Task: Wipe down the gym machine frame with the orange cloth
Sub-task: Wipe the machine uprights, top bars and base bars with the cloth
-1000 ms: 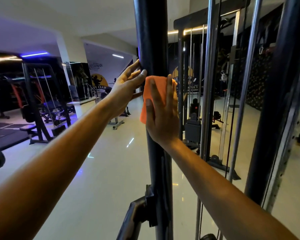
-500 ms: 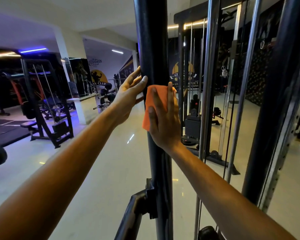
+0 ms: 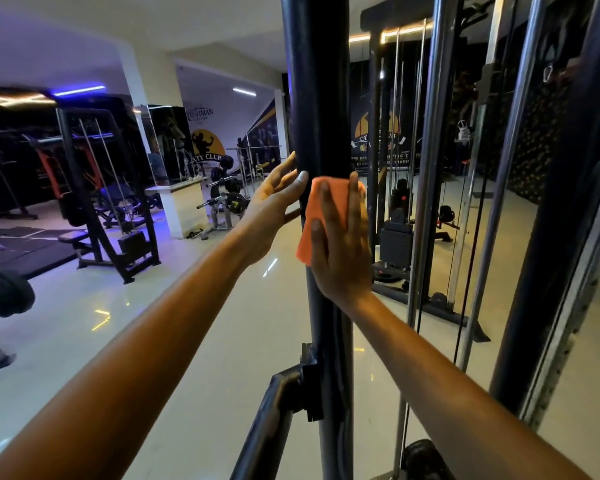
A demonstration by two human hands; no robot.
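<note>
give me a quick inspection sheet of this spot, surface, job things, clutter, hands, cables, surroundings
surface: black upright post of the gym machine, glossy, running from top to bottom of the view; a bracket and angled bar join it low down.
job's things: orange cloth laid flat against the post.
clutter: nothing seen on the pale floor near the post.
hands: right hand presses the cloth to the post with straight fingers; left hand open, fingertips touching the post's left side.
cables: thin steel cables and chrome guide rods hang to the right of the post.
surroundings: weight machine on the left, barbell plate at the left edge, wall logo behind.
</note>
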